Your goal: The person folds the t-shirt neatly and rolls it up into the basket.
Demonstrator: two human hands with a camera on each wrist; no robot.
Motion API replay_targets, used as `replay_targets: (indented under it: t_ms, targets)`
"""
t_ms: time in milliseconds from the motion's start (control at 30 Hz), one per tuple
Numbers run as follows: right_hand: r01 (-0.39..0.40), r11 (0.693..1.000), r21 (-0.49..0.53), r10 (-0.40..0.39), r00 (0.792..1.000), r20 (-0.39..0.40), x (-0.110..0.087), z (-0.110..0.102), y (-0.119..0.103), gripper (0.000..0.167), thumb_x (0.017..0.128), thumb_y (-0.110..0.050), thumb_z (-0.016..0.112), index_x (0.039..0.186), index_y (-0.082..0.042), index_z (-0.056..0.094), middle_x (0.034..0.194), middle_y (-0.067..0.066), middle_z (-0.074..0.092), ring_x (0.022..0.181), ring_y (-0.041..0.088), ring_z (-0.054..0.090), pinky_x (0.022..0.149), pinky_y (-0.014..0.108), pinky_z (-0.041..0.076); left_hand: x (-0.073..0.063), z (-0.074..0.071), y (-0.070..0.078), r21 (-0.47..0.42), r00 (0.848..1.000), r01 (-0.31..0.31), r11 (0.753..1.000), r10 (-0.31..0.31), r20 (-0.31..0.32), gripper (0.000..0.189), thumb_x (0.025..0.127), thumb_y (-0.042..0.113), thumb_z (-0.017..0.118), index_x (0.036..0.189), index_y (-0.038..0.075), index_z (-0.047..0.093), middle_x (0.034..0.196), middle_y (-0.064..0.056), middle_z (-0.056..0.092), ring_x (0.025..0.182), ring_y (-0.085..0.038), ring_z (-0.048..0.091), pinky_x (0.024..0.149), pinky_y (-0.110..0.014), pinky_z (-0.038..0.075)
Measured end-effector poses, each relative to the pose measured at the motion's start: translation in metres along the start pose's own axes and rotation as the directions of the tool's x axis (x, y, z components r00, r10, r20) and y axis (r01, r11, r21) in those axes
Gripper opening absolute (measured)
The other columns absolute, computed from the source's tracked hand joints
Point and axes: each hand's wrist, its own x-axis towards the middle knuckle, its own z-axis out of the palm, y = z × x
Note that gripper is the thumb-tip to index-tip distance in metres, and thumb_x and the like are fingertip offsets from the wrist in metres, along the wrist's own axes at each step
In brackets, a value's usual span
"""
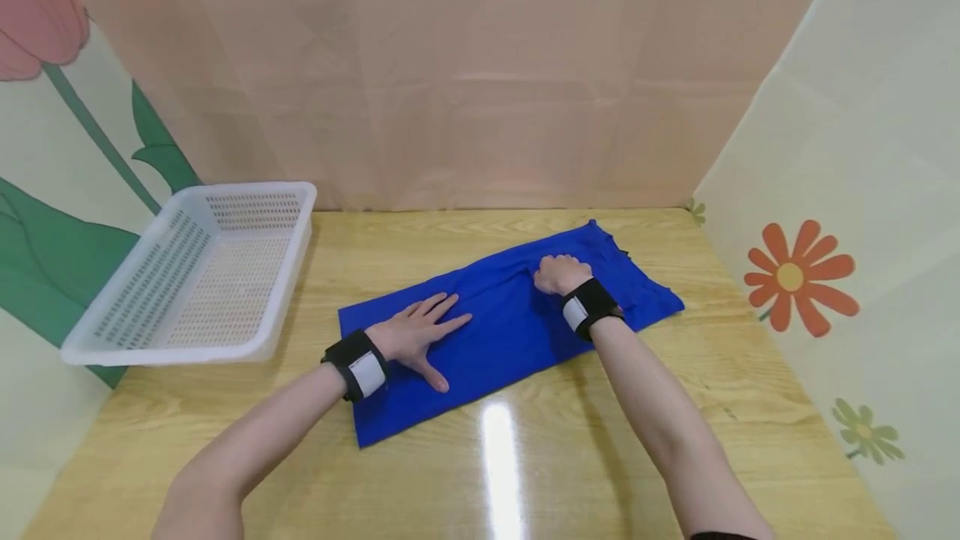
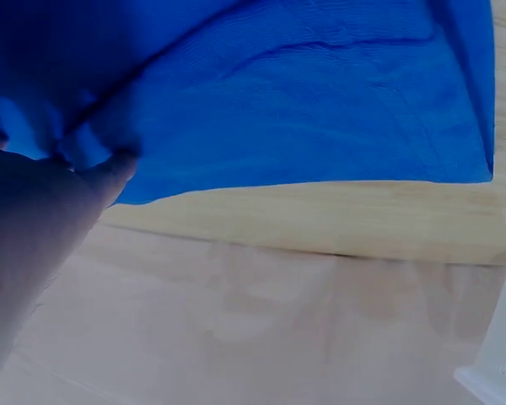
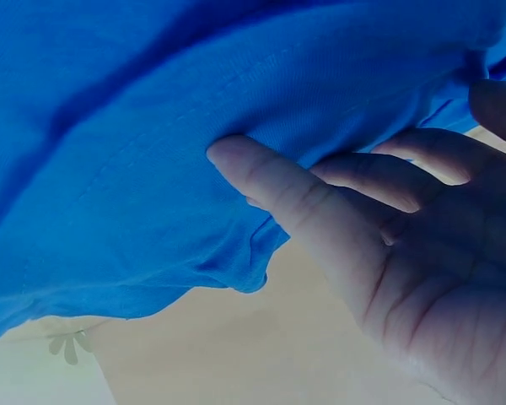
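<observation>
We see the left hand (image 1: 412,336) lying palm down with its fingers spread, pressing on a bright blue, roughly rectangular piece of cloth (image 1: 495,340) and gripping nothing; the right hand (image 1: 562,275) has its fingers curled and, as we see from the right wrist, pinches a bit of the same cloth between thumb and fingers. We find the cloth slanting across the middle of a pale yellow wood-grain table (image 1: 420,482), its smooth, straight end near and left, its rumpled, uneven end far and right; a crease runs leftward from the right hand, and we notice a line of stitching beside the right thumb. We see a black wristband with a white patch on each wrist; left of the cloth, at the table's far left, stands a white rectangular plastic basket with slotted sides (image 1: 273,340), apart from the cloth; beyond the table's far edge we have a plain pinkish-beige backdrop (image 1: 450,82); to the left rises a pale panel with a large pink tulip (image 1: 37,7); to the right, a pale panel with an orange-red flower (image 1: 790,277) and a smaller green one.
</observation>
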Motion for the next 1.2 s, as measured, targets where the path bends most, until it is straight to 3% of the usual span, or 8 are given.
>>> replay_targets:
  t_ms: [200, 333, 533, 667, 833, 1000, 1200]
  targets:
    - [-0.012, 1.0, -0.01, 0.012, 1.0, -0.006, 0.003, -0.002, 0.001, 0.042, 0.093, -0.029, 0.034, 0.123, -0.004, 0.048, 0.126, 0.024, 0.043, 0.111, 0.042, 0.04, 0.085, 0.056, 0.034, 0.004, -0.011, -0.018, 0.022, 0.991, -0.112, 0.993, 0.113, -0.066, 0.11, 0.057, 0.064, 0.067, 0.143, 0.019, 0.014, 0.147, -0.009, 0.011, 0.133, -0.028, -0.001, 0.103, -0.048, 0.007]
    - [0.0, 1.0, 0.006, 0.0, 1.0, -0.014, 0.004, -0.003, 0.004, 0.035, 0.093, -0.024, 0.035, 0.117, -0.005, 0.052, 0.121, 0.023, 0.046, 0.105, 0.042, 0.043, 0.081, 0.055, 0.036, 0.007, -0.017, -0.025, 0.012, 0.985, -0.168, 0.986, 0.169, -0.04, 0.113, 0.054, 0.056, 0.074, 0.142, 0.014, 0.018, 0.147, -0.01, 0.011, 0.133, -0.029, 0.003, 0.103, -0.048, 0.007]
    - [0.016, 0.999, 0.037, -0.015, 1.0, -0.025, 0.004, -0.004, 0.007, 0.029, 0.091, -0.019, 0.035, 0.106, -0.005, 0.055, 0.11, 0.019, 0.051, 0.092, 0.036, 0.047, 0.076, 0.051, 0.037, 0.007, -0.016, -0.023, -0.139, 0.993, -0.097, 0.986, 0.105, 0.055, 0.11, 0.055, 0.05, 0.076, 0.143, 0.024, 0.014, 0.148, -0.003, -0.005, 0.133, -0.024, -0.001, 0.098, -0.055, 0.017]
    - [0.016, 0.999, 0.037, -0.015, 0.999, -0.031, 0.004, -0.004, 0.007, 0.028, 0.091, -0.018, 0.035, 0.107, -0.006, 0.054, 0.106, 0.017, 0.051, 0.089, 0.034, 0.046, 0.074, 0.05, 0.037, 0.006, -0.013, -0.019, -0.205, 0.993, -0.084, 0.975, 0.1, 0.066, 0.109, 0.058, 0.046, 0.076, 0.143, 0.025, 0.012, 0.148, -0.002, -0.009, 0.133, -0.023, -0.003, 0.1, -0.051, 0.018]
    - [0.013, 0.999, 0.039, -0.012, 1.0, -0.025, 0.007, -0.004, 0.007, 0.033, 0.091, -0.018, 0.034, 0.117, -0.007, 0.05, 0.112, 0.018, 0.049, 0.095, 0.036, 0.045, 0.077, 0.051, 0.036, 0.004, -0.009, -0.014, -0.213, 0.99, -0.118, 0.97, 0.131, 0.047, 0.107, 0.06, 0.047, 0.074, 0.143, 0.022, 0.012, 0.148, -0.004, -0.008, 0.133, -0.024, -0.004, 0.1, -0.051, 0.018]
    - [-0.016, 0.999, 0.039, 0.018, 0.999, -0.038, 0.006, -0.004, 0.005, 0.041, 0.092, -0.019, 0.034, 0.131, -0.011, 0.042, 0.126, 0.02, 0.044, 0.108, 0.041, 0.042, 0.083, 0.057, 0.033, 0.0, -0.012, -0.013, -0.159, 0.991, -0.122, 0.98, 0.128, 0.028, 0.106, 0.059, 0.049, 0.074, 0.143, 0.022, 0.016, 0.148, -0.004, 0.0, 0.133, -0.024, 0.003, 0.101, -0.048, 0.019]
    - [-0.091, 0.996, 0.006, 0.091, 0.987, -0.135, -0.004, -0.005, 0.003, 0.035, 0.092, -0.022, 0.039, 0.121, -0.009, 0.052, 0.116, 0.022, 0.051, 0.099, 0.043, 0.048, 0.071, 0.058, 0.039, 0.006, -0.023, -0.022, -0.184, 0.986, -0.158, 0.97, 0.165, 0.026, 0.099, 0.062, 0.038, 0.077, 0.142, 0.019, 0.021, 0.147, -0.007, 0.01, 0.133, -0.026, 0.005, 0.103, -0.046, 0.013]
